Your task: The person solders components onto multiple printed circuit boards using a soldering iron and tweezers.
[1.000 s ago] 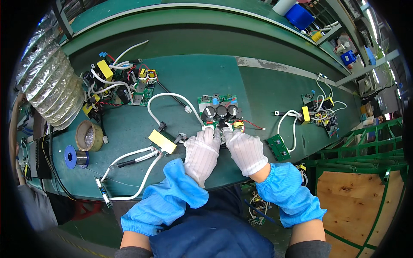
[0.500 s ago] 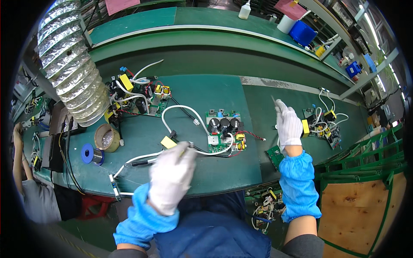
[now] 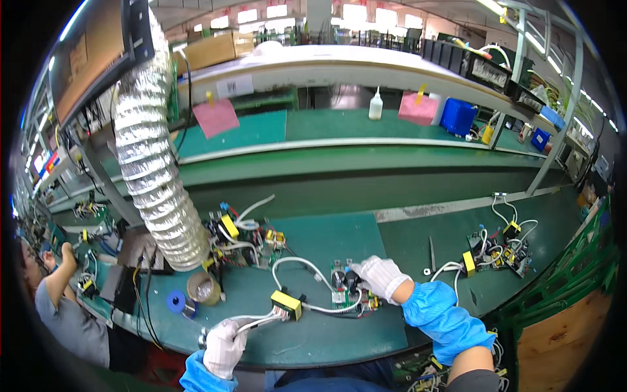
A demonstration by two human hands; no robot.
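Note:
My left hand, in a white glove, is closed around white cables at the front of the bench. These cables run to a yellow-wrapped transformer just right of the hand. A white lead loops from there to a green circuit board with black capacitors. My gloved right hand is at that board's upper right, its fingers bent together against the parts; the fingertips are partly hidden. Right of this hand, tweezers lie on the mat beside a small white ring.
Wired board assemblies lie at the left and right. A solder spool and a round pot stand below a silver duct. A bottle is on the shelf. Another person's arm shows far left.
The view has tilted up. My right hand has moved left from the tweezers to the circuit board. My left hand has shifted left and now grips the transformer's white cables.

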